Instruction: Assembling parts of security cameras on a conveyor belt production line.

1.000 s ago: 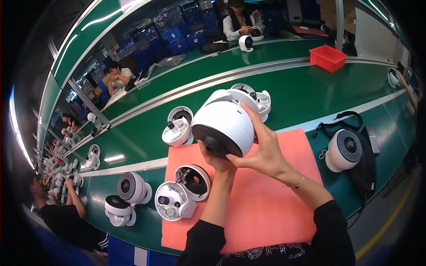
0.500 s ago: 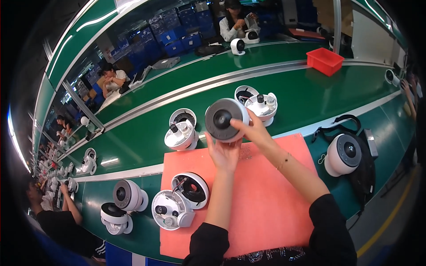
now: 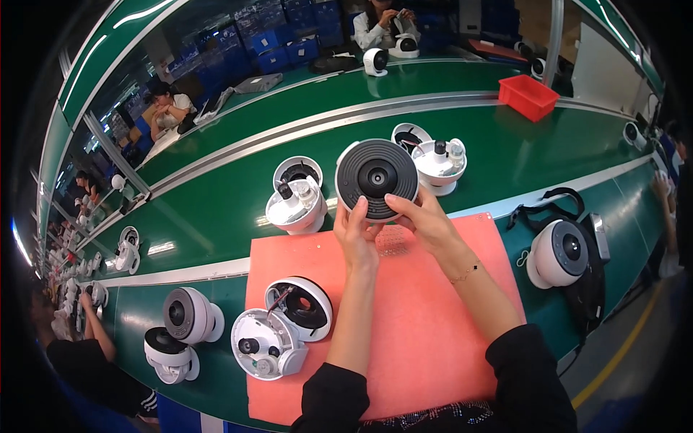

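A round security camera (image 3: 377,173), with a white shell and a ridged dark grey face around a black lens, is held up above the far edge of a pink foam mat (image 3: 433,325). My left hand (image 3: 355,242) grips its lower left side, thumb on the face. My right hand (image 3: 431,227) closes on the lower right side, its thumb also pressing the face. The fingers behind the shell are partly hidden. On the mat's left part lies an opened camera (image 3: 253,325), its inner parts showing, joined by wires to its ring-shaped front cover (image 3: 317,321).
Opened cameras (image 3: 296,209) stand beyond the mat on the green conveyor belt (image 3: 209,209). Left of the mat are two closed cameras (image 3: 195,315); right of it, another camera (image 3: 556,256) beside a black strapped bag (image 3: 581,303). A red bin (image 3: 528,97) sits far right. Other people work nearby.
The camera has turned so its lens faces me more squarely. My right hand has shifted from over the lens to the lower right rim. The view has shifted slightly.
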`<move>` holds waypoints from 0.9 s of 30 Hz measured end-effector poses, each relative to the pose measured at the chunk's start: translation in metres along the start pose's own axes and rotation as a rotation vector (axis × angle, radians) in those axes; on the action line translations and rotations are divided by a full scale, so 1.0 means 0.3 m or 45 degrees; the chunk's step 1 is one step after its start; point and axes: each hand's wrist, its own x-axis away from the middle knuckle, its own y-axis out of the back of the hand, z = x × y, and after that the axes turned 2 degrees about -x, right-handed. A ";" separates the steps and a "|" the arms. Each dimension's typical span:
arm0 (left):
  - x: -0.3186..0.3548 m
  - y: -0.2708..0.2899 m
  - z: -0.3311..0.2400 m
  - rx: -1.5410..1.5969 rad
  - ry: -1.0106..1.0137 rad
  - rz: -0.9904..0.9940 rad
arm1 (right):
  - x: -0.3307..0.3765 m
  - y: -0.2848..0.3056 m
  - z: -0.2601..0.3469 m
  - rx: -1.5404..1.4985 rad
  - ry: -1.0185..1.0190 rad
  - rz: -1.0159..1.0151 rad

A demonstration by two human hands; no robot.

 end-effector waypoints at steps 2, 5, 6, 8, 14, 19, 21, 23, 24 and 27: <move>0.006 -0.011 -0.019 0.003 -0.054 0.070 | -0.006 0.007 -0.007 0.024 0.058 0.008; 0.004 0.000 0.011 -0.089 -0.012 0.049 | -0.006 0.022 -0.016 0.013 0.041 -0.024; 0.001 0.006 0.014 -0.053 0.015 0.010 | -0.009 0.016 -0.020 0.036 0.054 -0.038; -0.012 0.040 0.029 0.023 0.023 0.015 | 0.000 -0.012 -0.017 0.023 0.067 -0.038; 0.013 0.009 -0.009 0.239 -0.142 0.099 | 0.041 -0.070 0.047 0.163 0.277 0.056; 0.009 0.024 -0.024 0.319 -0.292 0.268 | 0.074 -0.088 0.123 0.136 0.347 0.215; 0.018 0.012 -0.033 0.335 -0.257 0.294 | 0.082 -0.099 0.124 0.166 0.417 0.176; 0.035 -0.005 -0.033 0.323 -0.076 0.245 | 0.096 -0.094 0.121 0.371 0.586 0.062; 0.045 -0.024 -0.043 0.295 0.011 0.185 | 0.111 -0.090 0.125 0.597 0.694 0.027; 0.038 -0.093 -0.080 0.357 -0.133 0.325 | 0.156 -0.116 0.127 1.125 1.087 -0.050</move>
